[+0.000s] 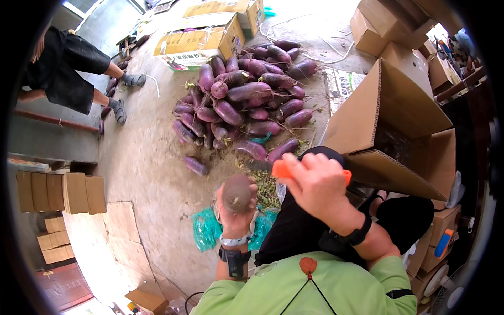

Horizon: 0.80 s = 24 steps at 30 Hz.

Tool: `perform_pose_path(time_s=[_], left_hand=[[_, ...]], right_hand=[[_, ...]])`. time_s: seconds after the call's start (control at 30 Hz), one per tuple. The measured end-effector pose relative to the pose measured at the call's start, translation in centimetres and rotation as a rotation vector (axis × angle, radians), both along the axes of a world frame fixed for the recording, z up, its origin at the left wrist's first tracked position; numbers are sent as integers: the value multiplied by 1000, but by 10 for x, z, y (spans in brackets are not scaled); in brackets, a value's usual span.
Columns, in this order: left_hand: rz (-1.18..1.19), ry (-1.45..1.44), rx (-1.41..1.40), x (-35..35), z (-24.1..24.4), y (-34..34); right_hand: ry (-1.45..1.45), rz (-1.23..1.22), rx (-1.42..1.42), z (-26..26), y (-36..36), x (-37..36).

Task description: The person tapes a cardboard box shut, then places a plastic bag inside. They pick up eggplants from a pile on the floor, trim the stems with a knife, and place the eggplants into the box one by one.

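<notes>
My left hand [236, 212] is palm up around a purple radish [236, 193], which is blurred and seen end-on. To its right, my right hand [319, 185] grips the orange handle of a knife [282, 169]; its dark blade points left, towards the space above the radish. Beyond both hands lies a large heap of purple radishes [248, 92] on the concrete floor. A single radish [195, 166] lies apart at the heap's near edge. Cut leaf trimmings [264, 191] are scattered on the floor between my hands. Teal plastic bags [206, 229] lie beside and under my left wrist.
A large open cardboard box [354, 114] stands to the right of my knee. Printed cartons [197, 43] stand behind the heap. Another person [75, 67] in dark shorts is at the far left. Flattened cardboard [122, 224] and small brown boxes [82, 193] are on the left.
</notes>
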<state>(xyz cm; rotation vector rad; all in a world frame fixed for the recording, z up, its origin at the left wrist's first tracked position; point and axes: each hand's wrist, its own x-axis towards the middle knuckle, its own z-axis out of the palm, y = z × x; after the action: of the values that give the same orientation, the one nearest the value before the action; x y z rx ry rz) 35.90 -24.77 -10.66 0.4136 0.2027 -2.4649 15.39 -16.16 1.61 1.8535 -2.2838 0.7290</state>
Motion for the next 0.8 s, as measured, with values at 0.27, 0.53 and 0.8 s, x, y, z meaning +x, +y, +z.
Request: perform_pose_path(time_s=[0.27, 0.53, 0.8], left_hand=[[218, -550, -528, 0, 36, -50], [130, -439, -1205, -115, 206, -73], [-789, -33, -2168, -359, 252, 35]], right_hand=[[-566, 60, 95, 42, 59, -36], [-637, -721, -747, 69, 201, -113], [-544, -1144, -851, 33, 252, -180]])
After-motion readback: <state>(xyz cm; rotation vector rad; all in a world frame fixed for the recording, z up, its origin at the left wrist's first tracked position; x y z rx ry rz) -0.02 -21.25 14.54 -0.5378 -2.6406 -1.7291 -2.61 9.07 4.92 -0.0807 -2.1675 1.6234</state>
